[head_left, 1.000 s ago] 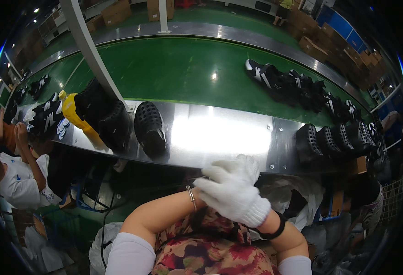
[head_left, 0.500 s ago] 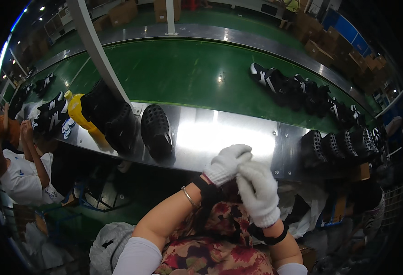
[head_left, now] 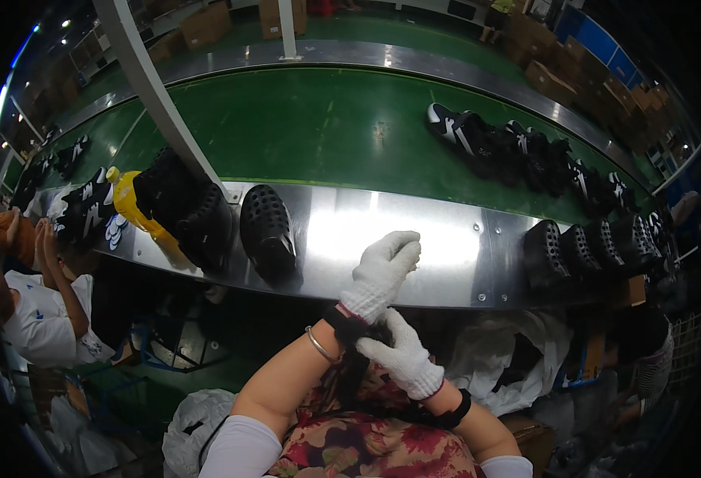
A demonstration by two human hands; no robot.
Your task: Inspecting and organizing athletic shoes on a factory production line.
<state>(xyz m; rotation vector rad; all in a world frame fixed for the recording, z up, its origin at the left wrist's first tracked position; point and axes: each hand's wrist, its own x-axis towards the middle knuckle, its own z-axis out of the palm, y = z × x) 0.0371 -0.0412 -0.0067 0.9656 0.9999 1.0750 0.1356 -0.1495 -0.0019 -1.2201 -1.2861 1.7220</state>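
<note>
Head view: black left-wrist band touches the right-hand fingers.

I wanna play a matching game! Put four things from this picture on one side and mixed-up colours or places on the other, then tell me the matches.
Things:
1. left hand
2. bottle
3. right hand
4. bracelet

Clues:
A. white-gloved, at the other arm's black wristband
B. silver, around the left forearm
C. white-gloved, seen against the shiny metal ledge
D. yellow

Matches: 1-C, 2-D, 3-A, 4-B
</note>
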